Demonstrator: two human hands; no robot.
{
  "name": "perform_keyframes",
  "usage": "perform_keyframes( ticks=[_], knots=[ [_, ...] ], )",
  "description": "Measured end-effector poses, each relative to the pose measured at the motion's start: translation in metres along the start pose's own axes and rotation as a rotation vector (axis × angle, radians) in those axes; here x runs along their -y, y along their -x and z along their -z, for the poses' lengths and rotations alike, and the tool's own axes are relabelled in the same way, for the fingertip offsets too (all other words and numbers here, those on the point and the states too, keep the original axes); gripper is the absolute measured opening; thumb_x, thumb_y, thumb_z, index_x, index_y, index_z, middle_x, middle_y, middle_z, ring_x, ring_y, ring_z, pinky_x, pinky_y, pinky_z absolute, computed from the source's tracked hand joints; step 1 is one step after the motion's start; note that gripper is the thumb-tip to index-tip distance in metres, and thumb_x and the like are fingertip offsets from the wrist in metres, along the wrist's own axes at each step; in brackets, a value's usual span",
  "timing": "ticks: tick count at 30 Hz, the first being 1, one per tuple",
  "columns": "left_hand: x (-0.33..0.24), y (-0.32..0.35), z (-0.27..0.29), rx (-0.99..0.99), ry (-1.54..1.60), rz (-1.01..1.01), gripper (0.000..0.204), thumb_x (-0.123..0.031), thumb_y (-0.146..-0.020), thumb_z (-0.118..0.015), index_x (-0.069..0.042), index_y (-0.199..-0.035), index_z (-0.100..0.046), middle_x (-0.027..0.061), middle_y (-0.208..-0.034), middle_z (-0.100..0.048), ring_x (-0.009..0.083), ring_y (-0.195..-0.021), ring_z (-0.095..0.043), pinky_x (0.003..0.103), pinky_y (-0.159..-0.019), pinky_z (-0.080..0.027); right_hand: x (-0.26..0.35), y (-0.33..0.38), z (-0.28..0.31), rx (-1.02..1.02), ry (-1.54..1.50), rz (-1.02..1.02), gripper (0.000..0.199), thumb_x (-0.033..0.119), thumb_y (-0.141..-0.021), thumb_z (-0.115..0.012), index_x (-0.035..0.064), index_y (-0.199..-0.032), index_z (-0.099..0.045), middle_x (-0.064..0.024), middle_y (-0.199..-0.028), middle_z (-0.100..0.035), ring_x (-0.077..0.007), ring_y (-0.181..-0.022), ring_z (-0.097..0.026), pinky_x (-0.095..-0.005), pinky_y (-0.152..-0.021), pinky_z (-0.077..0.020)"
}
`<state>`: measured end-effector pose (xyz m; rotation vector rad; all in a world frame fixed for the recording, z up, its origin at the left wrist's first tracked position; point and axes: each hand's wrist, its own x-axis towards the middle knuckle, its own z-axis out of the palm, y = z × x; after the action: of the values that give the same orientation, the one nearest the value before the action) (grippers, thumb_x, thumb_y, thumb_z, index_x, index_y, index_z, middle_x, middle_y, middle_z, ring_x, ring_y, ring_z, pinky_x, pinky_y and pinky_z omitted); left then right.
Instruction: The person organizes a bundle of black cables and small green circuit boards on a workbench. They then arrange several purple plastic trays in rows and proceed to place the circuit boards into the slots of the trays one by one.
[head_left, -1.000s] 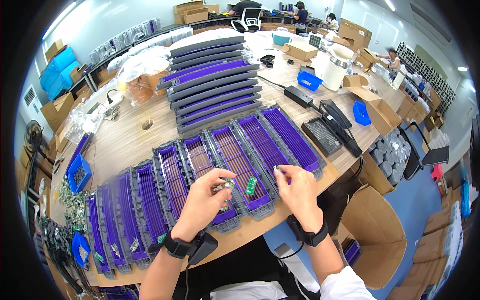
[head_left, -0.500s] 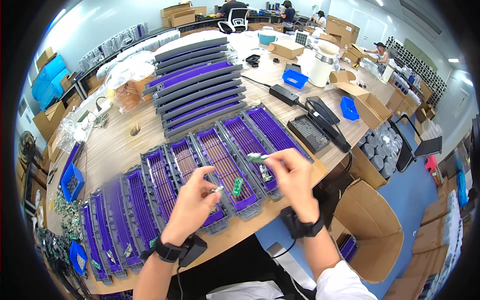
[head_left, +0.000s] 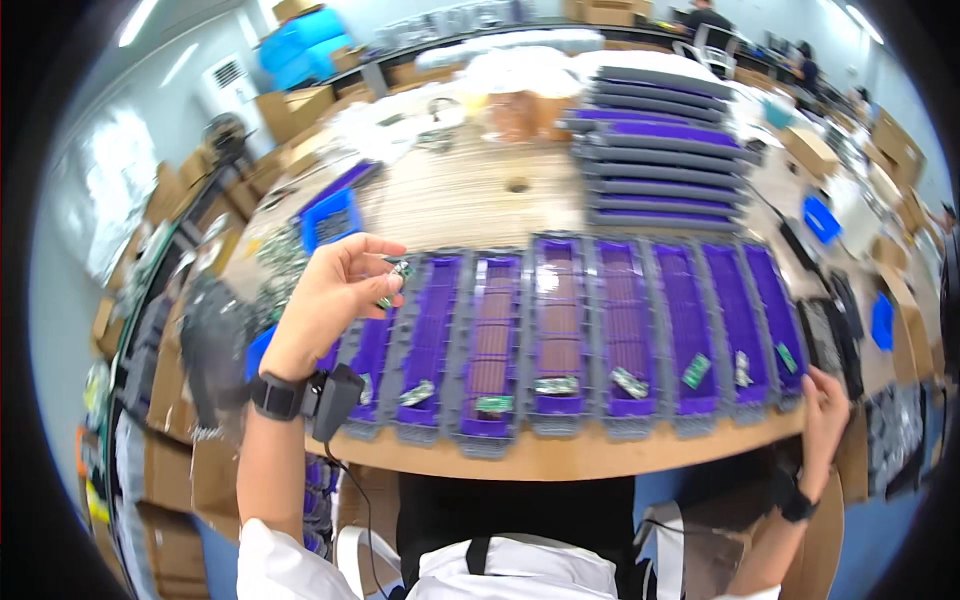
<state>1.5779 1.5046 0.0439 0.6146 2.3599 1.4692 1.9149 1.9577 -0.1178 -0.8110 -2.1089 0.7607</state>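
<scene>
My left hand (head_left: 345,295) is raised above the left end of a row of grey trays with purple insides. Its thumb and fingers are pinched on small green circuit boards (head_left: 402,271); how many is unclear. On the right, my right hand (head_left: 825,415) is beside the near end of the rightmost tray (head_left: 770,300), fingers stretched toward its edge, with nothing visible in them. One small green circuit board (head_left: 786,357) lies in that tray. Similar boards lie near the front ends of other trays, such as a green board (head_left: 696,371) and a paler one (head_left: 556,386).
Behind the row stands a stack of grey and purple housings (head_left: 665,160). A blue bin (head_left: 332,218) and a heap of small boards (head_left: 285,262) are at the left. Cables and a black adapter (head_left: 800,250) lie at the right, near a small blue bin (head_left: 882,322).
The view has swung left. My right hand has let go of its circuit board and moved to the right end of the row. My left hand has moved to the left end, still pinching boards.
</scene>
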Motion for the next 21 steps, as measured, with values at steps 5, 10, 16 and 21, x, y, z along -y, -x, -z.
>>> perform_keyframes(
  ticks=[5, 10, 16, 21],
  knots=[
    [0.052, 0.031, 0.116, -0.321, -0.277, 0.169, 0.028, -0.005, -0.081, -0.068, -0.004, -0.109, -0.064, 0.0020, -0.087, -0.066, 0.0094, -0.072, -0.064, 0.023, -0.058, -0.049, 0.003, 0.010, 0.010, 0.083, 0.030, -0.036, 0.019, 0.009, -0.093, -0.061, -0.0047, -0.105, -0.064, -0.0038, -0.093, -0.062, -0.0106, -0.084, -0.054, -0.0237, -0.069, -0.0413],
    [0.123, 0.032, 0.193, -0.444, -0.452, 0.361, 0.025, -0.004, -0.072, -0.071, -0.003, -0.097, -0.068, 0.0034, -0.085, -0.067, 0.0139, -0.070, -0.062, 0.028, -0.055, -0.049, 0.013, 0.004, 0.013, 0.114, 0.168, 0.066, 0.017, 0.008, -0.092, -0.061, -0.0026, -0.105, -0.065, 0.0014, -0.085, -0.057, -0.0065, -0.067, -0.040, -0.0228, -0.055, -0.0286],
    [0.166, -0.021, 0.212, -0.482, -0.587, 0.284, 0.029, 0.001, -0.063, -0.072, -0.001, -0.092, -0.072, 0.0106, -0.084, -0.072, 0.0172, -0.081, -0.068, 0.031, -0.071, -0.053, -0.005, 0.002, 0.030, 0.135, 0.205, -0.010, 0.016, 0.007, -0.093, -0.058, -0.0017, -0.105, -0.065, 0.0016, -0.083, -0.055, -0.0057, -0.065, -0.040, -0.0224, -0.055, -0.0294],
    [0.247, -0.054, 0.261, -0.495, -0.781, 0.130, 0.041, -0.001, -0.065, -0.071, -0.002, -0.105, -0.068, 0.0125, -0.108, -0.067, 0.0258, -0.106, -0.061, 0.036, -0.096, -0.045, 0.014, 0.004, 0.018, 0.112, 0.201, 0.024, 0.013, 0.006, -0.089, -0.062, -0.0034, -0.097, -0.066, -0.0007, -0.078, -0.054, -0.0087, -0.067, -0.044, -0.0248, -0.056, -0.0322]
  ],
)
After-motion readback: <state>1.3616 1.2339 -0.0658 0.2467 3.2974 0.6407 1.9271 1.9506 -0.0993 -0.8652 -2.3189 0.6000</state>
